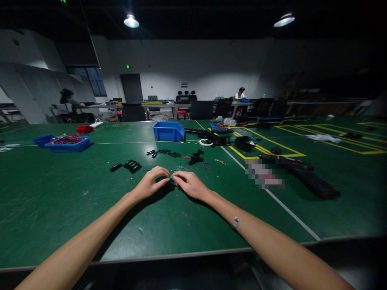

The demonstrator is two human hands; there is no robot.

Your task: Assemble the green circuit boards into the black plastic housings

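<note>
Left hand: the left hand point(153, 180) rested low over the green tabletop point(169, 225), thumb and index finger curved toward each other at a small dark-and-green part point(171, 181); could not tell whether they pinched it or only touched it.
Right hand: the right hand point(191, 184) met it from the other side, fingers bent, fingertips close to the left ones; its hold on the part was likewise too small to read.
Part location: between the two sets of fingertips, close to the tabletop, partly hidden.
Loose green pieces: a scatter of small green pieces point(179, 166) lay just beyond the fingertips, none visibly inside a frame.
Black-and-green units: a close row of black-and-green units point(132, 166) lay beyond the left hand, with a single unit point(115, 167) beside it; judged done, since green showed within the black.
Open black frames: several open black frames point(165, 152) lay farther out, no green visible in them; judged left to do.
Black pieces: a cluster of small black pieces point(196, 158) lay beyond the right hand; contents unreadable.
Progress: judged partway, with one part in hand; exact count not resolved.
Blue bin: the blue bin point(168, 133) stood behind the frames; contents not visible.
</note>
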